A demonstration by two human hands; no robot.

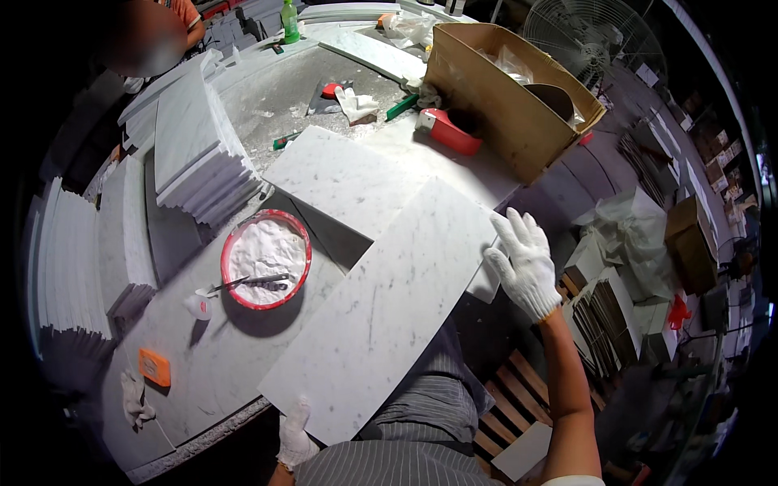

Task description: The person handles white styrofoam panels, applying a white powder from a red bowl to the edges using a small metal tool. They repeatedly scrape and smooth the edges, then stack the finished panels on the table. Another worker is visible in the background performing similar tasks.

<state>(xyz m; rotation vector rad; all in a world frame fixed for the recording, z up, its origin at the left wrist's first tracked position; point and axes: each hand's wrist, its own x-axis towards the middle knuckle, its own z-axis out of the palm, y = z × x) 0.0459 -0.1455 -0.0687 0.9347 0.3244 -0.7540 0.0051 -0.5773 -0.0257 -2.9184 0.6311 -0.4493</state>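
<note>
A long white marble tile (369,312) with grey veining lies slantwise in front of me, partly over another marble tile (336,178). At its near left corner my left hand (297,437), in a white knit glove, grips it with the thumb on top; the other fingers are mostly hidden. My right hand (525,263), gloved too, rests against the tile's far right edge, its fingers stretched out and slightly apart. Left of the tile stands a red-rimmed bowl (267,263) of white powder or paste, with a knife-like tool (267,283) across it.
Stacked marble tiles (198,154) stand at the left. An orange block (154,368) and a crumpled glove (136,401) lie near the table's left edge. Farther off are a cardboard box (494,89), a red tool (450,134) and a fan (596,44). A person (190,20) is at the far left.
</note>
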